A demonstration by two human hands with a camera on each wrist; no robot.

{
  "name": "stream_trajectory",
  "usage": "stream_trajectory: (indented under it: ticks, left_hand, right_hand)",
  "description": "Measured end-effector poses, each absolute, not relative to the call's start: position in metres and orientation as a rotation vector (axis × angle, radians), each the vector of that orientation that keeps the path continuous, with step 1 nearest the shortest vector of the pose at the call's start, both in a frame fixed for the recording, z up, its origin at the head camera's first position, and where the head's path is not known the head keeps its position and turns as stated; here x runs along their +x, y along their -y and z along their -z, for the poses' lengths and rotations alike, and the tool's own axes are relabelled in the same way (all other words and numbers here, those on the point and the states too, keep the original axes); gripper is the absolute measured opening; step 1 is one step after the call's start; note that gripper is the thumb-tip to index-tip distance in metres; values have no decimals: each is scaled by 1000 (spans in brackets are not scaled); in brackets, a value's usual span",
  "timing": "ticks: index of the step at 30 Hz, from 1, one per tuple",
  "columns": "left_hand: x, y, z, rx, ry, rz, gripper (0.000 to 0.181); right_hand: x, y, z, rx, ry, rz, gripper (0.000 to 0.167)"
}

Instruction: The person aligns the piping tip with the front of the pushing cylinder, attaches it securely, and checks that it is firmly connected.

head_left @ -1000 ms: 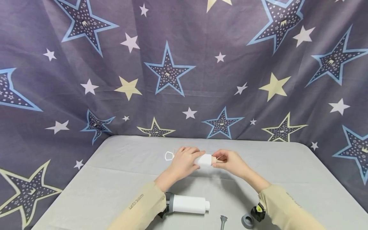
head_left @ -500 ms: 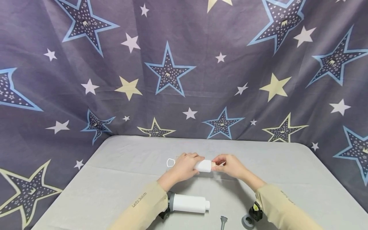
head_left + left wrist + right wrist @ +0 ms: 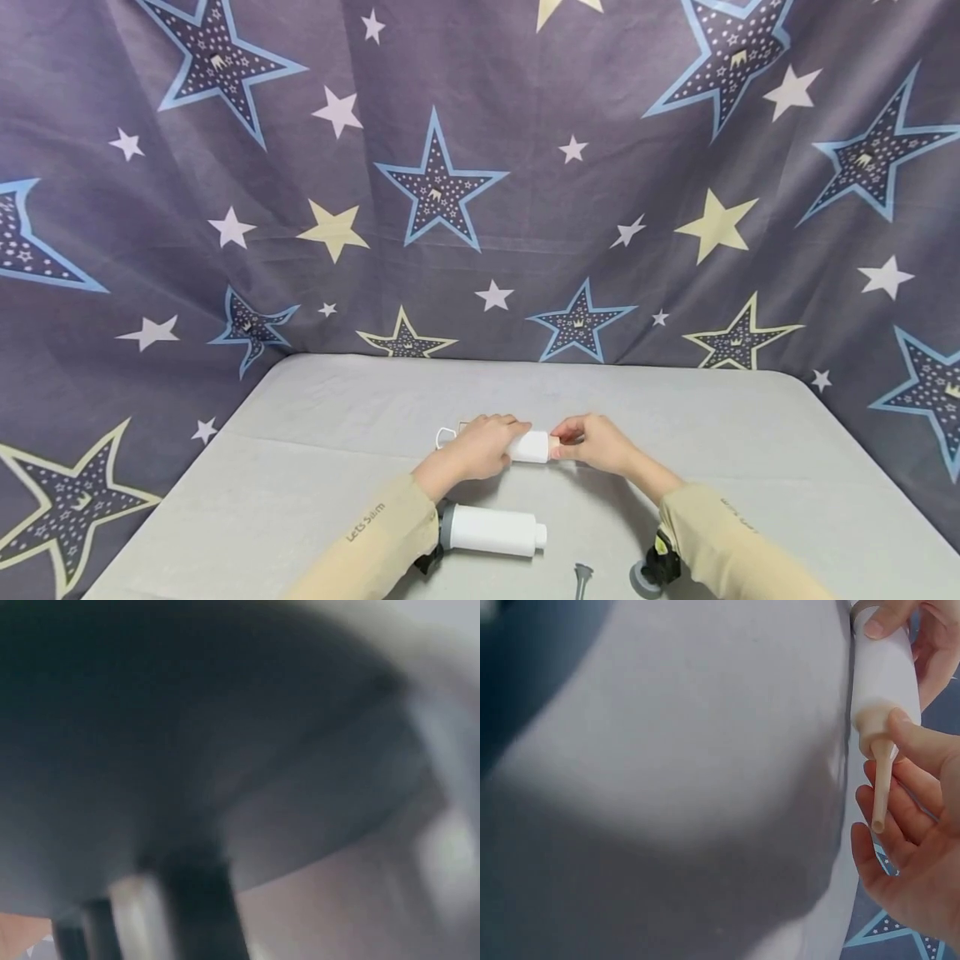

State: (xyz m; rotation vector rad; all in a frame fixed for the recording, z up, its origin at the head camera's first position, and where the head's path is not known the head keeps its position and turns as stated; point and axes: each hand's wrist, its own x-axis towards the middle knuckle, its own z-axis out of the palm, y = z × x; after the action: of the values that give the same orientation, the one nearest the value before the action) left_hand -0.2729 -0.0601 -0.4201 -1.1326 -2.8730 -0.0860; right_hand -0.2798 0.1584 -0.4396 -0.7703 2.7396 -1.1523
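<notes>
My left hand (image 3: 480, 446) grips a white cylindrical body (image 3: 529, 447) with its thumb on one side, above the grey table. My right hand (image 3: 596, 443) pinches the beige nozzle piece (image 3: 883, 769) at the right end of that body. In the right wrist view the nozzle has a wide collar and a thin hollow tip. The right thumb presses its collar, and the other fingers curl beneath the tip. A white loop handle (image 3: 446, 435) sticks out beyond the left hand. The left wrist view is blurred and filled by a large dark thing close to the lens.
A second white cylinder (image 3: 495, 532) with a dark grey collar and a short neck lies beside the left wrist. A small grey stemmed piece (image 3: 582, 579) lies at the front edge of view. A grey ring (image 3: 645, 579) sits partly behind the right wrist camera.
Both hands have moved down, nearer to me, with the white body and nozzle between them. The right fingers have moved slightly left, closer to the body. The things on the table stay put.
</notes>
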Motion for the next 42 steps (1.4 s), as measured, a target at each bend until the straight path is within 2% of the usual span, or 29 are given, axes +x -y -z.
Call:
stream_trajectory:
  ticks: [6, 12, 23, 30, 35, 42]
  left_hand:
    - [-272, 58, 423, -1112, 2879, 57, 54]
    - [-273, 59, 425, -1119, 2868, 92, 54]
    - [-257, 52, 409, -1185, 2735, 47, 42]
    - [-238, 39, 408, -1208, 2648, 5, 36]
    - [-227, 31, 408, -1264, 2636, 14, 34]
    - [-209, 23, 407, -1389, 2543, 15, 27]
  right_hand:
    - [-278, -157, 442, -746, -2718, 1176, 27]
    - [-276, -158, 439, -725, -2741, 1145, 37]
    - [-260, -178, 423, -562, -2824, 1152, 46]
    - [-245, -203, 423, -652, -2766, 1182, 43]
    - [-230, -218, 420, -690, -2719, 1169, 33]
    - [-210, -233, 426, -888, -2618, 1127, 24]
